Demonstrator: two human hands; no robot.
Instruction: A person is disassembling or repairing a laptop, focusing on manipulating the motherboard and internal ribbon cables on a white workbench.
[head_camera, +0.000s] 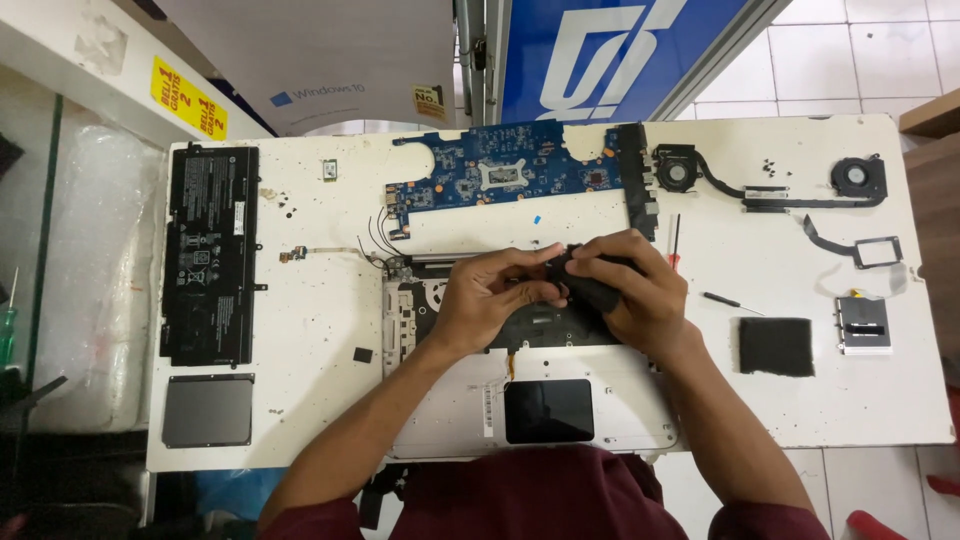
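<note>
White and paint-flecked, the worktable carries an opened silver laptop base at your near edge, a black battery far to your left and a blue motherboard beyond your hands. Above the base's dark keyboard area, your left hand and right hand meet, fingers closed around a small black part, while a slim screwdriver lies just right.

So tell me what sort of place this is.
Probably a laptop repair bench in a shop. A blue motherboard, a flat black battery and a fan with heat pipe lie spread on the white table, and both hands work over the opened laptop base.
</note>
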